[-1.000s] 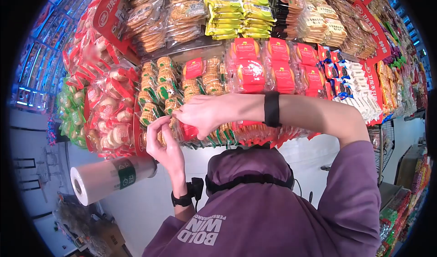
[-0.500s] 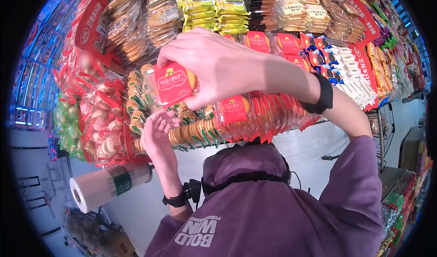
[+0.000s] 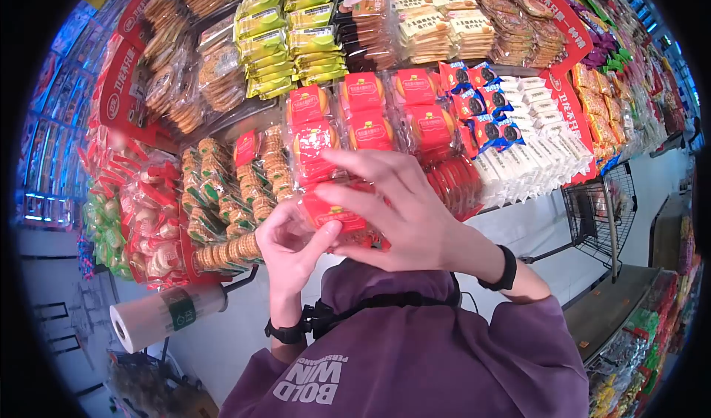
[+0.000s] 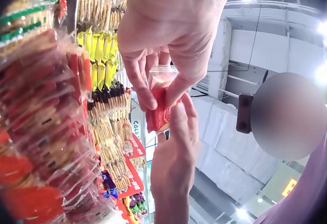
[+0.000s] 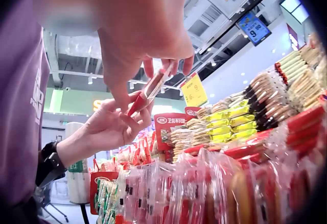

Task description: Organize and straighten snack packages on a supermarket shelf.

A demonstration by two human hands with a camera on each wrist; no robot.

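A clear packet of biscuits with a red label (image 3: 335,216) is held between both hands, over the near edge of the snack display. My left hand (image 3: 287,249) grips its left side, thumb on the label. From the right, my right hand (image 3: 418,221) reaches over the packet with fingers spread across it. In the right wrist view the packet (image 5: 145,95) tilts, its upper part between right thumb and fingers and its lower end in the left hand (image 5: 120,128). The left wrist view shows both thumbs against the packet (image 4: 161,112).
More red-label packets (image 3: 366,130) stand in rows beyond the hands. Green-trimmed round biscuits (image 3: 211,188) lie to the left, with one red packet (image 3: 246,147) on them. White bars (image 3: 518,140) are to the right. A plastic bag roll (image 3: 144,322) hangs at the front left.
The right hand held the red packet over the round biscuits while the left hand stood open below; now both hands hold it, lower and further right. The view has shifted right along the display.
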